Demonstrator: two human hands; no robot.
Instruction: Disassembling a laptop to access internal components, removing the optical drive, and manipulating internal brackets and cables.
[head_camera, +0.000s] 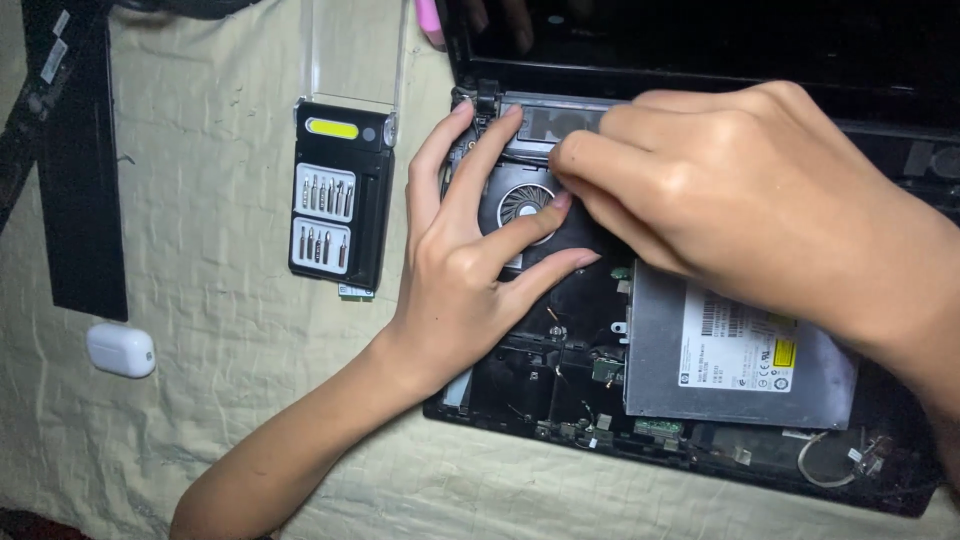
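I am working on an opened laptop that is lying on a cream cloth covering the surface. Its inner base is showing, and its screen part is standing at the top of the view.

My left hand is resting spread flat on the left part of the base. Its grip is open and holding nothing. Two fingers are lying across the round fan, and two are reaching up toward the hinge.

My right hand is coming in from the right, curled over the area just right of the fan. Its fingertips are bunched together and appear to be pinching something small, but I cannot tell what, since the hand is hiding it.

A silver optical drive with a white label is sitting in the base, just below my right hand.

A black bit case with a yellow strip is lying on the cloth, just left of my left hand. A white earbud case is lying well apart, further left, below a black panel.
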